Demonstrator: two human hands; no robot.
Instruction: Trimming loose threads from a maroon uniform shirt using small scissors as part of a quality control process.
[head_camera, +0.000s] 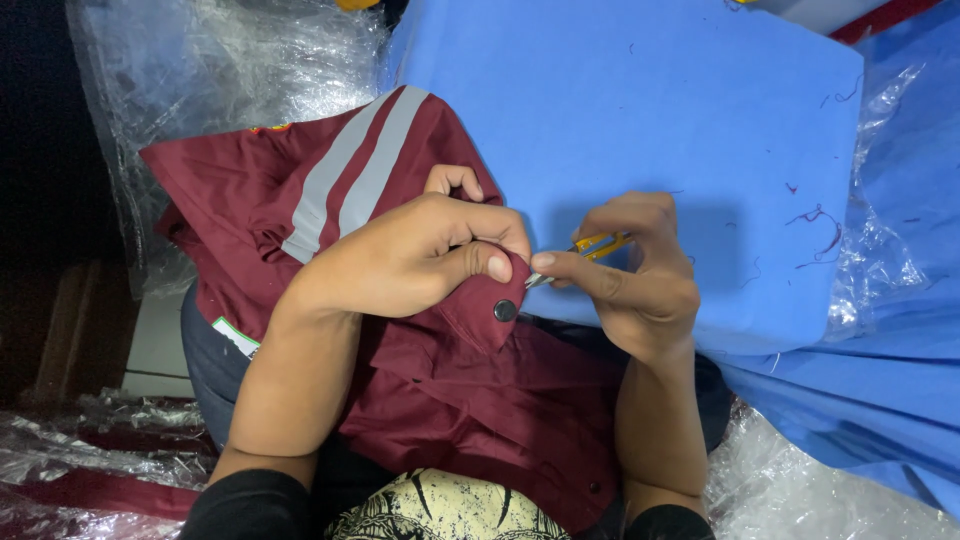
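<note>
Looking down from the head camera, I see my left hand (410, 255) bunched around a fold of a maroon garment (470, 400), thumb and fingers pressed together on the cloth just above a dark round snap button (505, 310). My right hand (635, 270) sits just beside it, fingers curled shut around a small pair of thread snips with a yellow handle (598, 245) — the metal tip points at the pinched edge of the fabric and looks to touch it, though I cannot tell for certain. The garment lies across my lap and partly on the table's blue cloth cover (650, 100), with two grey reflective stripes (355, 170) running diagonally over its upper part. A small white label with a green edge (236, 336) sticks out from the garment's left side, below my left forearm; its print is too small to make out. Loose maroon thread scraps (815, 225) lie scattered on the blue cover to the right, well apart from my hands. Clear crinkled plastic wrapping (230, 60) is heaped at the upper left behind the garment, and more of it (90, 450) covers another maroon piece at the lower left. A further sheet of clear plastic (880, 250) lies over blue fabric at the right edge — wrinkled and shiny.
</note>
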